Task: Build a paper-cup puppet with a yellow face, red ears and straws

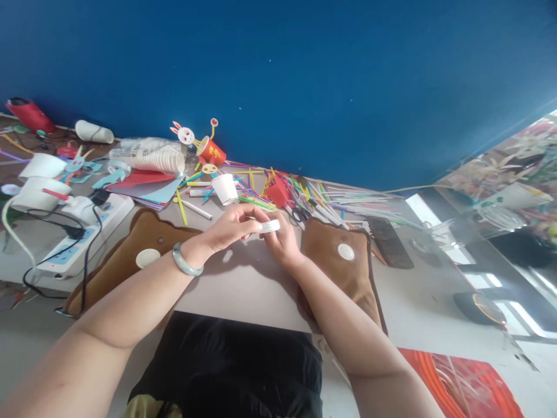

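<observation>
My left hand (237, 225), with a pale bracelet (187, 261) on its wrist, is closed at the fingertips on a small white strip (270, 226). My right hand (282, 239) meets it from the other side, fingers curled round the strip's right part. Just behind my hands a white paper cup (225, 188) stands slightly tilted. Further back is a red cup (212, 152) with a paper rabbit head (186, 136) on a yellow stem. Coloured sticks and a red piece (277, 191) lie behind my right hand, near scissors (298, 216).
Brown cushions (337, 261) lie on both sides of my hands. At the left are a power strip (82, 232) with cords, stacked paper cups (152, 159) and coloured paper (152, 188). A dark phone (390, 242) lies at the right. A blue wall (278, 87) rises behind.
</observation>
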